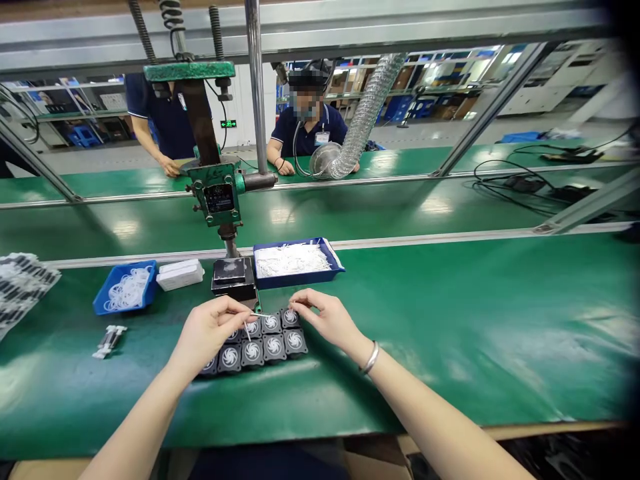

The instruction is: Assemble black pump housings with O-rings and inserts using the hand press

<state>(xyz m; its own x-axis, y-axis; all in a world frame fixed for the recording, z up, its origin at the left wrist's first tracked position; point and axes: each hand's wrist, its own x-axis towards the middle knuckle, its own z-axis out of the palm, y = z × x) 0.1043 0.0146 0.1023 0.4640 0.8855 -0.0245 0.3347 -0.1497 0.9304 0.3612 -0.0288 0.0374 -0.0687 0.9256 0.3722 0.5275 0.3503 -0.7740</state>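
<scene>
Small black square fans (274,346) with white spiral centres lie in two rows on the green bench. My left hand (213,328) is closed in a pinch on thin white strips (261,315), over the left part of the rows; one strip points right and another hangs downward. Beneath its fingers, some of the fans are partly hidden. At the right end of the back row, my right hand (325,319) pinches thumb and fingers together just above a fan (291,318). Whatever those fingertips hold is too small to make out. A silver bracelet circles that wrist.
Behind the fans stands a green press (220,193) with a black block (233,277) at its base. A blue tray (300,279) holds white strips; a blue bin (100,303) holds white rings. A white stack (180,274) and a small part (109,341) lie left. Two people are across the bench.
</scene>
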